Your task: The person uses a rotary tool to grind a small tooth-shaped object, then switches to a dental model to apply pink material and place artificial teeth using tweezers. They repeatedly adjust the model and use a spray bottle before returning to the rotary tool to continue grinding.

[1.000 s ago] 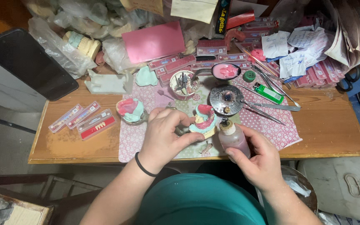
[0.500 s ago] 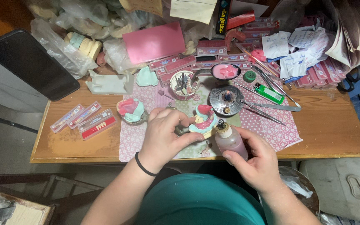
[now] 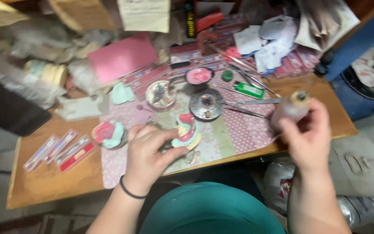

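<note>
The left hand (image 3: 146, 151) rests on the patterned pink cloth (image 3: 234, 130) that covers the middle of the wooden tabletop (image 3: 48, 182), its fingers curled narrowly around a dental cast (image 3: 186, 130) of teal, pink and cream; a black band sits on that wrist. The cast stands on the cloth just in front of the round metal dish (image 3: 206, 104). The right hand (image 3: 310, 138) is raised off to the right of that dish, above the tabletop's near right edge, closed around a small pale bottle (image 3: 288, 110) with a brownish top, tilted; it is blurred, so finer detail is lost. To the left of the dish, at the cloth's edge, sits a second cast (image 3: 108, 133) in the same colours. Behind the dish lie a small bowl of pink material (image 3: 199, 76) and a green lighter-like object (image 3: 248, 89), with long metal instruments (image 3: 252, 102) stretching out to the dish's right. Far left of it, flat red and clear packets (image 3: 61, 149) lie on bare wood.
</note>
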